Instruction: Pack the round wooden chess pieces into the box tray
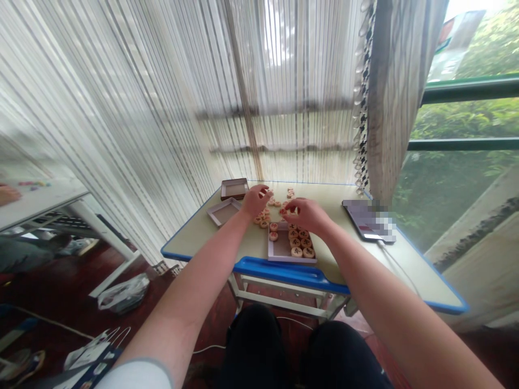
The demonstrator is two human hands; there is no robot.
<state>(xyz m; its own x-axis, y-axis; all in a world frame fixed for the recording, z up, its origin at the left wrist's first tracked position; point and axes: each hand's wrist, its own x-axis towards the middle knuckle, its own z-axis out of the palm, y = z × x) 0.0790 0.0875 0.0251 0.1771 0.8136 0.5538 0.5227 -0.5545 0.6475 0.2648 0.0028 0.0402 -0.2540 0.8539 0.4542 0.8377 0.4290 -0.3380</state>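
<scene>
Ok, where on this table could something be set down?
Two patches of the table are bare: below the angled tray, beside the left forearm, and between the right forearm and phone. The near box has a gap left of its black-marked pieces. Crowded: loose pieces between the left hand and right hand.

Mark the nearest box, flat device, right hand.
Nearest box (pixel 281 249): head view, bare inner floor.
Flat device (pixel 362 219): head view, upper face.
Right hand (pixel 308 212): head view, back of hand.
</scene>
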